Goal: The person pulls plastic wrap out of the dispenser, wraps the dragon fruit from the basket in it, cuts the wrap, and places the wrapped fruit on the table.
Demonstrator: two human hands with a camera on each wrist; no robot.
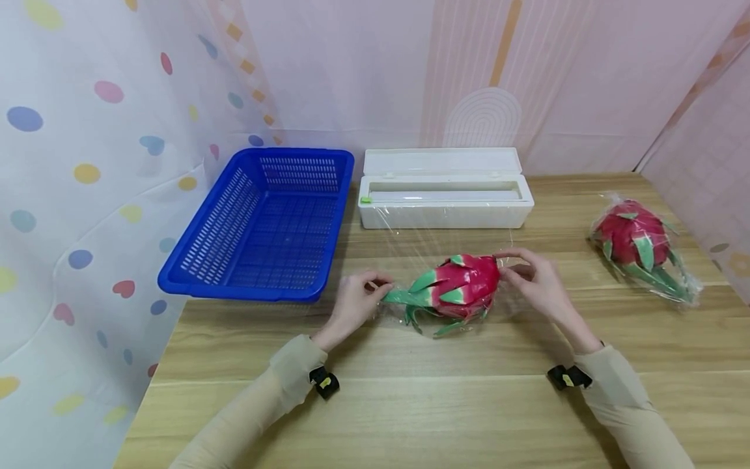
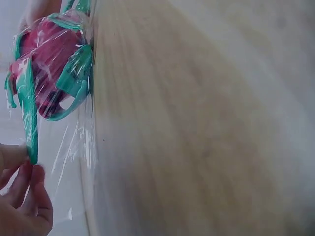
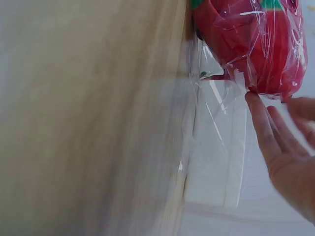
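The left hand (image 1: 354,301) pinches the cling film (image 1: 410,244) at the green tip of the dragon fruit (image 1: 459,286), while the right hand (image 1: 536,280) pinches the film at its red end.

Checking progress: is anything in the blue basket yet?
No, the blue basket is empty; both dragon fruits lie on the table.

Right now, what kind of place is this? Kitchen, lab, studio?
Probably a staged recording booth, not a real kitchen: patterned fabric curtains enclose a wooden table bearing only a blue plastic basket, a white cling-film dispenser and two dragon fruits, one already wrapped, one between the hands.
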